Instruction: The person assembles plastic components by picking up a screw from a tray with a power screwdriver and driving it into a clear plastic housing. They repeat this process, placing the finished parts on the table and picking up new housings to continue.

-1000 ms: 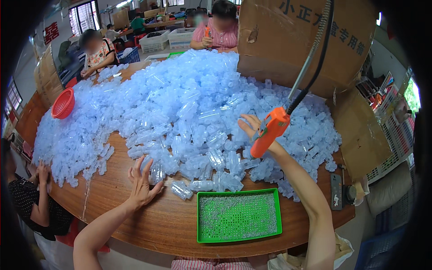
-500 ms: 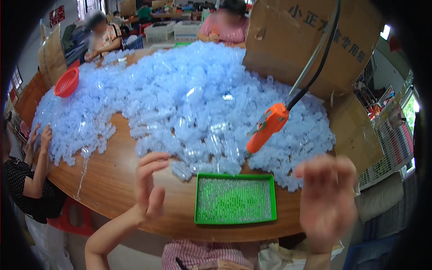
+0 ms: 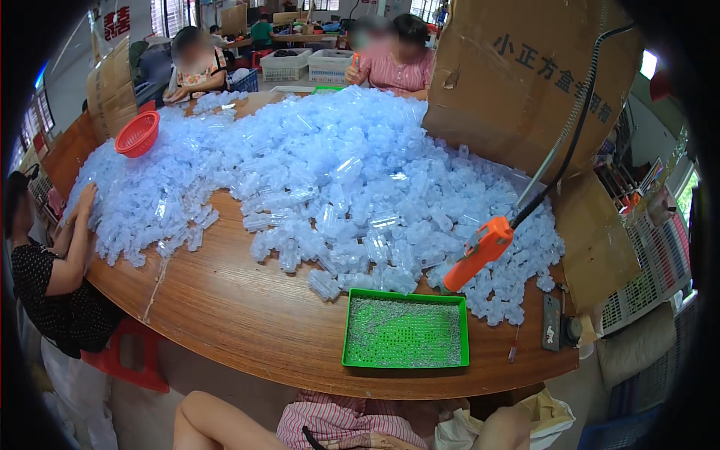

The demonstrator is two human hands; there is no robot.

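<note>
Plastic pieces lie in a wide, loose heap over the far and middle parts of the tabletop, the nearest of them close against the back of a green tray; I judge the heap could slide if pieces were tugged from its foot, sending some into the tray; the tray sits near the front edge, so an arm coming up quickly might catch its rim and scatter the small silver bits inside; the orange screwdriver, hung tip down on a spring and black cord just behind the tray's right corner, might swing and knock nearby pieces about if bumped; the pieces are see-through with a pale blue cast, shiny where light strikes them, short and tube-like at the near edge, jumbled at all angles; the silver bits form a thin layer, the holed green bottom showing through at the middle; the left arm is bent and the right arm shows low in the view, but the left hand and right hand are both out of sight, so I cannot tell whether their fingers are apart, together or clamped on anything.
</note>
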